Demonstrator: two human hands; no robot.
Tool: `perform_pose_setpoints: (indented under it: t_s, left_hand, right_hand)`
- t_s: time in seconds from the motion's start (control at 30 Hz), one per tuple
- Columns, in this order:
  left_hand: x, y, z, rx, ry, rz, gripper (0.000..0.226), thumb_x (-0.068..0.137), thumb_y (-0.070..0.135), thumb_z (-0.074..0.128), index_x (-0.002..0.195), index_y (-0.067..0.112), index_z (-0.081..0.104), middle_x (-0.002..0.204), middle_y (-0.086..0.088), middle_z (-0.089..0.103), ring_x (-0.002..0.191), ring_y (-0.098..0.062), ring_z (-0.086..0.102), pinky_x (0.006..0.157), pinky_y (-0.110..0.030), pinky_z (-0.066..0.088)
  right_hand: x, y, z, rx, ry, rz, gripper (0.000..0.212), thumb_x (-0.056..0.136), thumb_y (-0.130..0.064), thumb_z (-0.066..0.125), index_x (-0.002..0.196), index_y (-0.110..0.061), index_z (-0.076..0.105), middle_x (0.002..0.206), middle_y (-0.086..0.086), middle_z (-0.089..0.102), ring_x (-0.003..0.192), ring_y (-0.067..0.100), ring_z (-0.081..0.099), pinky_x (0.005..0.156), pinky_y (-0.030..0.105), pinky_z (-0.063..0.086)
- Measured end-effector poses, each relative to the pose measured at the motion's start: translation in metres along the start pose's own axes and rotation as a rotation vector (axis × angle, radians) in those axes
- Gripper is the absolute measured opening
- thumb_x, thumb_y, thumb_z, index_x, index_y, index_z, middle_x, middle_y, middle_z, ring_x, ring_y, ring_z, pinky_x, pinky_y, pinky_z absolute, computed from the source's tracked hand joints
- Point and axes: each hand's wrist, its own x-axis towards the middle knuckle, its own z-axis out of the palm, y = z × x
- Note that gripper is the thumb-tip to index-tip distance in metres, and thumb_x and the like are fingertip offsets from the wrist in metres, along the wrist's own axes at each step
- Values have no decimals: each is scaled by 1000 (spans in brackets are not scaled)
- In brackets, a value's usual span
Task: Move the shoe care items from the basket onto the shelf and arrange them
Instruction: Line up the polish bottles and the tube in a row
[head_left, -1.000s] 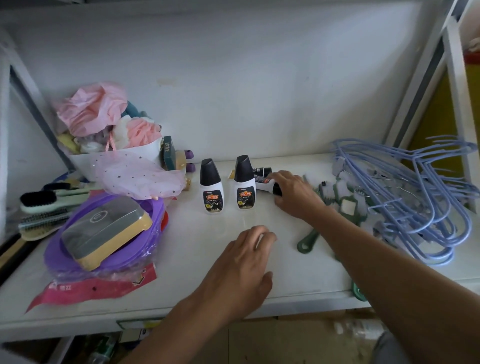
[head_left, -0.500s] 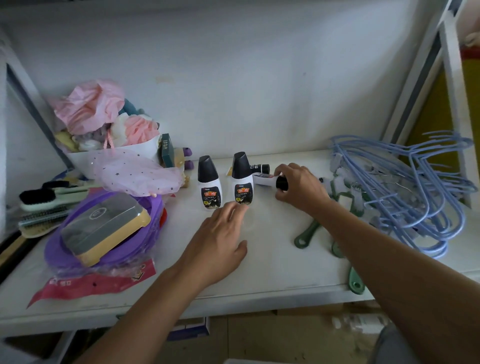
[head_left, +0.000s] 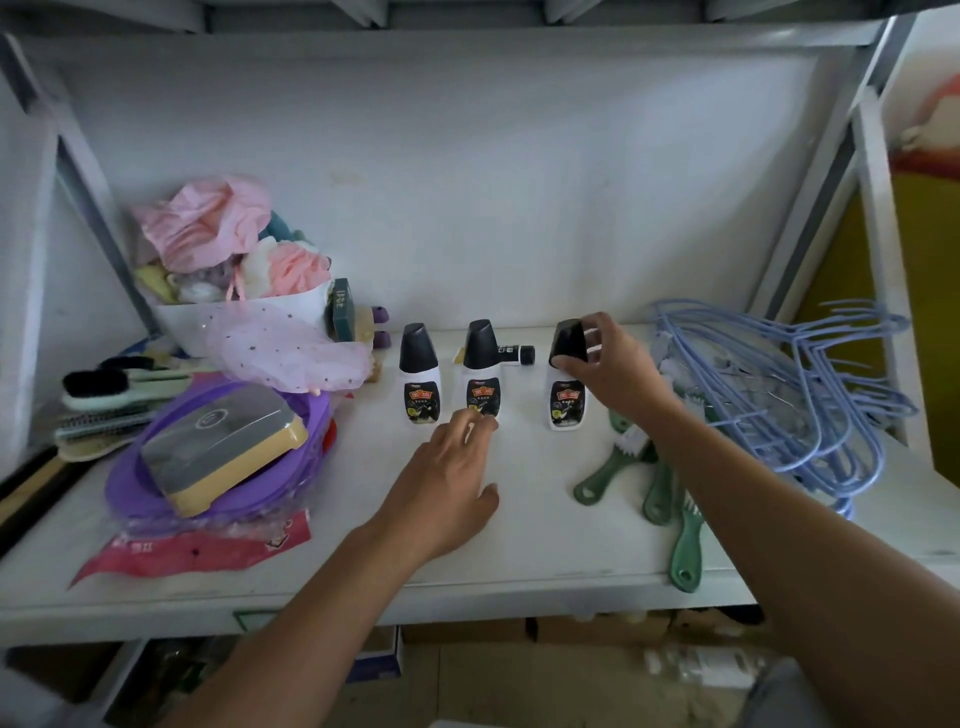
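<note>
Head-view watcher: Three shoe polish bottles stand upright in a row toward the back of the shelf (head_left: 545, 525): the left bottle (head_left: 420, 374), the middle bottle (head_left: 482, 364) and the right bottle (head_left: 567, 397). A fourth bottle (head_left: 514, 355) lies on its side behind the middle one.

Coach: And the hands?

Head-view watcher: The right hand (head_left: 610, 371) has its fingers (head_left: 597, 335) curled over the right bottle's black cap, with the thumb on the near side. The left hand (head_left: 447, 488) holds nothing. Its fingers (head_left: 467, 431) are stretched out, relaxed, to the foot of the middle bottle; I cannot tell whether they touch it.

Coach: Then the step in hand looks like settling the right bottle into the row. Its base seems to be down on the shelf. A grip on the cap sits high and tips a bottle easily, so I'd check the base is flat before letting go.

Head-view watcher: Is the spacing right?

Coach: The gap to the middle bottle is wider than the gap between the other two. A short slide leftward would even it, label kept to the front like its neighbours.

Head-view watcher: Any risks?

Coach: The green brushes (head_left: 613, 467) lie just beside its base and the blue hangers (head_left: 779, 395) are beyond, so keep the wrist clear. The left hand could steady the middle bottle meanwhile. The fourth bottle will want standing up too.
</note>
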Motion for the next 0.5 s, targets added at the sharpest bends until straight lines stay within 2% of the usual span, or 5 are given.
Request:
perform_pose_setpoints:
  t_s: [0.1,0.23,0.37,0.5]
  left_hand:
    - [2,-4,3,29,-11,-4,61,94,32,61,146,21,32,152,0,29,132,-22,44,101,-36,48]
    - [6,-10,4,45,-9,-2,57,93,32,62,142,19,37,147,0,33,128,-23,45,99,-35,48]
    - [5,-6,2,57,-14,33,55,93,33,60,142,19,39,147,1,31,129,-22,44,99,-35,47]
    - [0,-5,0,65,-25,65,53,94,35,59,141,19,40,149,0,29,131,-20,41,102,-35,45]
  right_hand:
    - [3,7,-3,-6,-80,36,51,77,-34,82,119,-23,55,103,-6,67,91,17,67,81,40,57]
    - [-3,26,0,-107,-209,32,41,75,-25,83,110,-26,61,100,-6,70,91,18,69,85,40,56]
    - [-2,34,3,-90,-228,42,37,77,-21,79,107,-30,60,99,-8,70,93,19,68,89,41,53]
    - [3,36,16,26,-229,78,44,80,-10,75,113,-31,56,103,-5,70,93,21,70,88,46,56]
